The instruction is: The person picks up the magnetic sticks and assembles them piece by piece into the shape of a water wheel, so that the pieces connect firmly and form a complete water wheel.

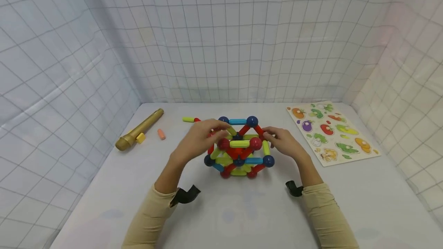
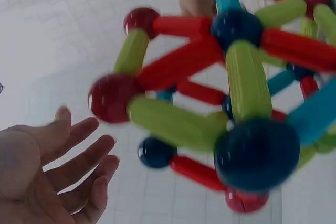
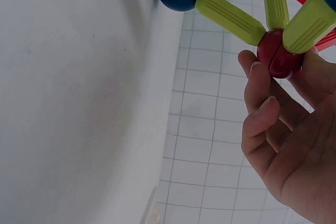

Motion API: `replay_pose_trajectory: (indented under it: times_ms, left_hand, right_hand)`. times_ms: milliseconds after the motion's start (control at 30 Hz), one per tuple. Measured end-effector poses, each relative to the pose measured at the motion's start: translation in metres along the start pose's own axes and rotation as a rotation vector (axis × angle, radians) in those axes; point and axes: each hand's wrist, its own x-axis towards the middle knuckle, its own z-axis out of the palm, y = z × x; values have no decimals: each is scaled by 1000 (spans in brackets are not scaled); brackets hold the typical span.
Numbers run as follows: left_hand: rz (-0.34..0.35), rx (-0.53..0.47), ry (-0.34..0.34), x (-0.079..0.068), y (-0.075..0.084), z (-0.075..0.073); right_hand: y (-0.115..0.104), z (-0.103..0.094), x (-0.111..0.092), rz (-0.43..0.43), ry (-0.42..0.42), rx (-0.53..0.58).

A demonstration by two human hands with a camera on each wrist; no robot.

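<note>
A ball-and-stick magnetic structure (image 1: 239, 144) stands on the white table, built of red and dark blue balls joined by red, lime green and light blue rods. My left hand (image 1: 200, 139) is at its left side. In the left wrist view that hand (image 2: 58, 182) has loosely bent fingers, apart from the structure and holding nothing. On the structure's right side is my right hand (image 1: 285, 141). The right wrist view shows its fingers and thumb around a red ball (image 3: 279, 53) where several lime rods meet. Part of the structure's left side is hidden behind my left hand.
A gold tube with a wider end (image 1: 140, 130) lies at the left, beside a yellow block (image 1: 140, 138) and a small orange piece (image 1: 161, 134). Behind my left hand is a lime rod (image 1: 188, 119). A vegetable picture board (image 1: 320, 139) lies at the right. Grid-patterned cloth walls surround the table.
</note>
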Motion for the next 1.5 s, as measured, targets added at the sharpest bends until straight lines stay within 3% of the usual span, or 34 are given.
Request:
replay_pose_trajectory:
  times_ms: [67,167,233,367,433,500,600,700,833,933,1067,1200,1300,1367,1433,1500]
  left_hand:
    - [-71,5,105,-3,-26,-11]
    - [-268,54,194,-8,-79,-26]
    - [-430,117,186,-12,-116,-30]
    - [-695,258,26,-23,-173,-23]
    - [-745,348,-56,-27,-191,-14]
    - [-765,374,-93,-31,-201,-6]
    - [-743,397,-54,-36,-206,2]
    - [-735,349,0,-40,-204,4]
    - [-723,303,1,-38,-192,1]
    - [-652,254,33,-32,-168,-6]
    - [-474,123,164,-21,-108,-19]
    - [-204,-15,252,-8,-28,-27]
    - [32,-31,189,6,25,-20]
    - [157,11,89,18,52,-8]
    - [234,91,-33,31,73,8]
    - [268,192,-148,44,86,25]
  right_hand:
    - [0,-3,0,-9,-1,-5]
    - [-1,-7,0,-25,-5,-13]
    - [-2,-9,1,-28,-10,-14]
    - [-3,-13,3,-20,-17,-23]
    - [-4,-14,4,-12,-19,-19]
    - [-3,-12,5,-8,-22,-13]
    - [-2,-9,5,-3,-24,2]
    - [-1,-6,6,1,-28,15]
    - [0,-4,7,3,-33,14]
    - [-2,-4,7,5,-33,9]
    - [-7,-4,8,6,-34,10]
    - [-8,-5,7,1,-36,10]
    - [-7,-5,6,3,-29,17]
    - [-4,-5,5,2,-25,18]
    - [-1,-3,3,-4,-16,21]
    - [1,-2,1,-22,-2,11]
